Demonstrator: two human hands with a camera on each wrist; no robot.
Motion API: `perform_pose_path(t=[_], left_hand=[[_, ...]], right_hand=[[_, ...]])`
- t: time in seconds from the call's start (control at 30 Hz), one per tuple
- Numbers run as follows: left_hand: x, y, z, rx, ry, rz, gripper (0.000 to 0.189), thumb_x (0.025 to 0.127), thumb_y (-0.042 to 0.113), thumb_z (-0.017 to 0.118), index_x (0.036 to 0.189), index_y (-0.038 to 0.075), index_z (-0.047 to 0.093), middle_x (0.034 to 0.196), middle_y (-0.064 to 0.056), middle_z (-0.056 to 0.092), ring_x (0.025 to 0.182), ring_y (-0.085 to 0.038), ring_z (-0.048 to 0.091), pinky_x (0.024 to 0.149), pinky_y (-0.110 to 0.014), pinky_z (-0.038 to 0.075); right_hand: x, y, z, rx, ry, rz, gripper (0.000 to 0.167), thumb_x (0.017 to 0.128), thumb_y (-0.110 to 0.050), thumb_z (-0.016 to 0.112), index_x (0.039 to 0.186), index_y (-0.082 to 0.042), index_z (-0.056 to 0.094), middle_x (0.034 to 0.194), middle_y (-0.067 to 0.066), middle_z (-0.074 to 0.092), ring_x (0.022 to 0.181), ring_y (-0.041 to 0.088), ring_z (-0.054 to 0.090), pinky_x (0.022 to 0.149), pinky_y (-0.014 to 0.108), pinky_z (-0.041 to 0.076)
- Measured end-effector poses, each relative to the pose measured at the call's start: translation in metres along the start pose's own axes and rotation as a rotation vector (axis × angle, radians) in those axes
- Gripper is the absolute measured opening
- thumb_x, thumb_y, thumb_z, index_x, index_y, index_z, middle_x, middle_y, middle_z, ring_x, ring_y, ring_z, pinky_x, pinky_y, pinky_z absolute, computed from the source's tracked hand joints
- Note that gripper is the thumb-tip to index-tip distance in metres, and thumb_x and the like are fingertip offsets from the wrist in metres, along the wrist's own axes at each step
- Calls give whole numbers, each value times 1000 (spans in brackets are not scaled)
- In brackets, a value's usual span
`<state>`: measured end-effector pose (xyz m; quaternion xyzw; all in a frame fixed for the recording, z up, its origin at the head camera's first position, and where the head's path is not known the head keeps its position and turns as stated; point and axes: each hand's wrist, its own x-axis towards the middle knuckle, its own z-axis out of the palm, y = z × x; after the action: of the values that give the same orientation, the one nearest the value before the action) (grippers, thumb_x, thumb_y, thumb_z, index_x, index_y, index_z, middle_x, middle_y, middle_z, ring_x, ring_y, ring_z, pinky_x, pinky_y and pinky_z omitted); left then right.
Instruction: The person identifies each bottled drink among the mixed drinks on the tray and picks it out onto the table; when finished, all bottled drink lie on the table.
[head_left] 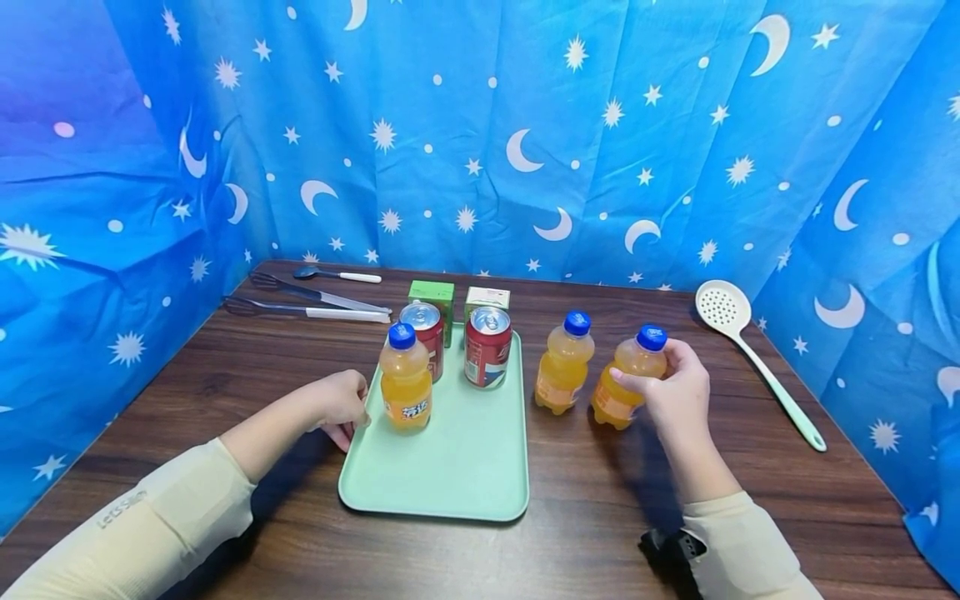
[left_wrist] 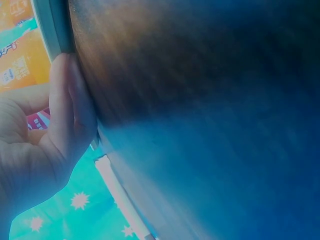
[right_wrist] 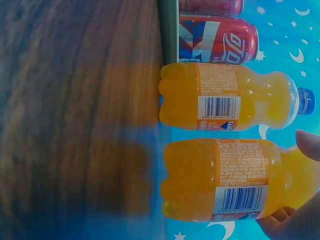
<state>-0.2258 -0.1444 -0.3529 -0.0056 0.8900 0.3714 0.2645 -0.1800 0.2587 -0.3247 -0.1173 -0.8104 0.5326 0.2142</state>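
Observation:
My right hand point(head_left: 678, 387) holds the rightmost orange soda bottle point(head_left: 617, 396), thumb on the near side and fingers around behind. Its blue cap shows above the hand. A second orange soda bottle point(head_left: 561, 375) stands just left of it, apart from the tray. At the left rim of the pale green tray point(head_left: 465, 475), my left hand point(head_left: 341, 406) grips the edge with bent fingers; part of that grip is hidden. On the tray are a third orange soda bottle point(head_left: 406, 383) and two red soda cans, one point(head_left: 487, 354) at the right, another point(head_left: 431, 333) partly behind the bottle.
Behind the cans stand a green box point(head_left: 432, 290) and a whitish box point(head_left: 489, 297). Tongs point(head_left: 330, 313) and a white-handled utensil point(head_left: 360, 277) lie at the back left. A slotted skimmer point(head_left: 765, 358) lies at right. Blue starry cloth point(head_left: 480, 175) surrounds the table.

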Motion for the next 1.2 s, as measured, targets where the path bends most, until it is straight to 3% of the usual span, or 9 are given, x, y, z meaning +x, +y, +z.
perform_pose_path(t=[1.2], left_hand=[[-3,2,1,0,3,0,22,79,-9,60,95,-5,45,76,-20,56,59,-25,60,51,-35,58]], right_hand=[[6,9,-2,4,-103,-42,64,78,-21,77,130,-4,43,129,13,52,117,28,49,101,47,41]])
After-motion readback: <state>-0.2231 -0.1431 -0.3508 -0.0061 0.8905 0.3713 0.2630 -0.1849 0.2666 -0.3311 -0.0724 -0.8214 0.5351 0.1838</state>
